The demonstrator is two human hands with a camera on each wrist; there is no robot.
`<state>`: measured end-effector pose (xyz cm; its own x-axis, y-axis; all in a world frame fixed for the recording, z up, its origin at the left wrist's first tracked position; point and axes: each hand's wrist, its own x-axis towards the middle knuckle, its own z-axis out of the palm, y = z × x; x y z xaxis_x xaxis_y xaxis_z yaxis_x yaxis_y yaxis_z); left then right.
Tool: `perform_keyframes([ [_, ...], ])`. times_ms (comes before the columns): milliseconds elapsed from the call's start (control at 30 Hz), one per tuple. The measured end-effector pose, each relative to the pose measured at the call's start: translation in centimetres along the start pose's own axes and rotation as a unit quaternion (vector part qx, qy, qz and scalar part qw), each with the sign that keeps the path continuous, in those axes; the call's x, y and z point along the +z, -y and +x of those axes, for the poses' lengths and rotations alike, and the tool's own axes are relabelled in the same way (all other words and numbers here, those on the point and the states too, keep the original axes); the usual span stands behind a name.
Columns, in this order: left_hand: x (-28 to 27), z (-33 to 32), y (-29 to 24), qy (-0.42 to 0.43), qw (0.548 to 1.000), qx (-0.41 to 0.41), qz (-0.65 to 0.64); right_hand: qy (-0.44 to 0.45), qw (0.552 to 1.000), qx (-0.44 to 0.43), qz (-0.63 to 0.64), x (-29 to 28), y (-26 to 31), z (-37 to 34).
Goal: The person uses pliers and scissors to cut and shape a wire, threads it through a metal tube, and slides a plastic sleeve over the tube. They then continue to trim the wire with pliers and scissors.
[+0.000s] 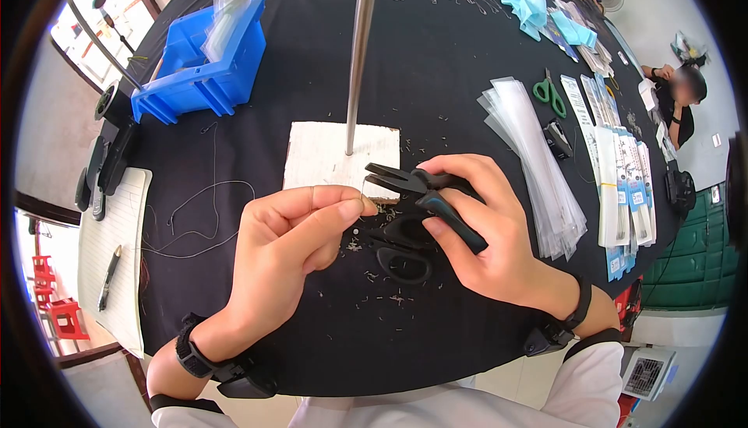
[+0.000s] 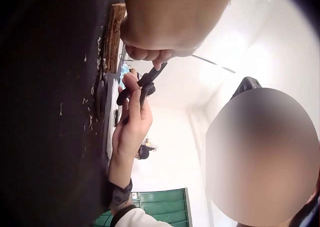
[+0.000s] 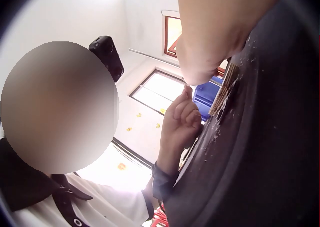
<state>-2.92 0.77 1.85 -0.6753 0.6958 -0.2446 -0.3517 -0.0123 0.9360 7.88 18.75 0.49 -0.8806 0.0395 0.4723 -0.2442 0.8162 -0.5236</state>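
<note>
My left hand (image 1: 280, 245) pinches a thin wire (image 1: 363, 187) between thumb and forefinger, its other fingers curled in. The wire's short end rises toward the tip of a pair of dark pliers (image 1: 401, 182). Those pliers lie in my right hand (image 1: 495, 229), its fingers wrapped round the handles, jaws pointing left. In the left wrist view the pliers (image 2: 150, 80) reach up close to the left fingertips. The right wrist view shows the left hand (image 3: 181, 121) with thumb and forefinger together, while the pliers are hidden there. Below the hands lie black-handled scissors (image 1: 405, 264), partly covered.
A metal rod (image 1: 359, 54) rises from a white board (image 1: 315, 155) just beyond the hands. Small clippings (image 1: 397, 298) litter the black cloth. Clear plastic sleeves (image 1: 538, 171) and packaged strips (image 1: 623, 186) lie right; a blue bin (image 1: 241, 77), notebook (image 1: 128, 233) and looped wire (image 1: 210, 233) left.
</note>
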Motion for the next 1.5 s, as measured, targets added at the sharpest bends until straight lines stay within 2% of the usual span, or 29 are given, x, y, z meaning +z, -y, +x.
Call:
perform_keyframes([
  [333, 0.1, -0.1, 0.0, -0.010, 0.999, 0.018, 0.036, -0.026, 0.998, -0.033, -0.043, 0.2, -0.1, -0.1],
  [533, -0.4, 0.0, 0.3, -0.008, 0.999, 0.036, 0.013, -0.023, 0.996, -0.080, -0.018, 0.1, -0.2, 0.0],
  [633, -0.4, 0.0, 0.4, -0.007, 0.999, 0.032, 0.019, -0.016, 0.997, -0.078, 0.021, 0.0, 0.1, 0.0],
  [800, 0.6, -0.7, -0.3, 0.025, 0.993, -0.009, 0.117, -0.058, 0.992, 0.019, 0.108, 0.5, 0.2, -0.1],
  [1033, 1.1, -0.9, 0.5, 0.067, 0.990, -0.022, 0.122, -0.061, 0.990, -0.010, 0.124, 0.7, 0.4, -0.1],
  [1233, 1.2, -0.9, 0.5, 0.064, 0.988, -0.020, 0.137, -0.054, 0.995, -0.022, 0.084, 0.6, 0.3, -0.2],
  [1500, 1.3, -1.0, 0.7, 0.035, 0.989, -0.009, 0.141, -0.013, 0.993, -0.019, 0.116, 0.6, 0.8, -0.1],
])
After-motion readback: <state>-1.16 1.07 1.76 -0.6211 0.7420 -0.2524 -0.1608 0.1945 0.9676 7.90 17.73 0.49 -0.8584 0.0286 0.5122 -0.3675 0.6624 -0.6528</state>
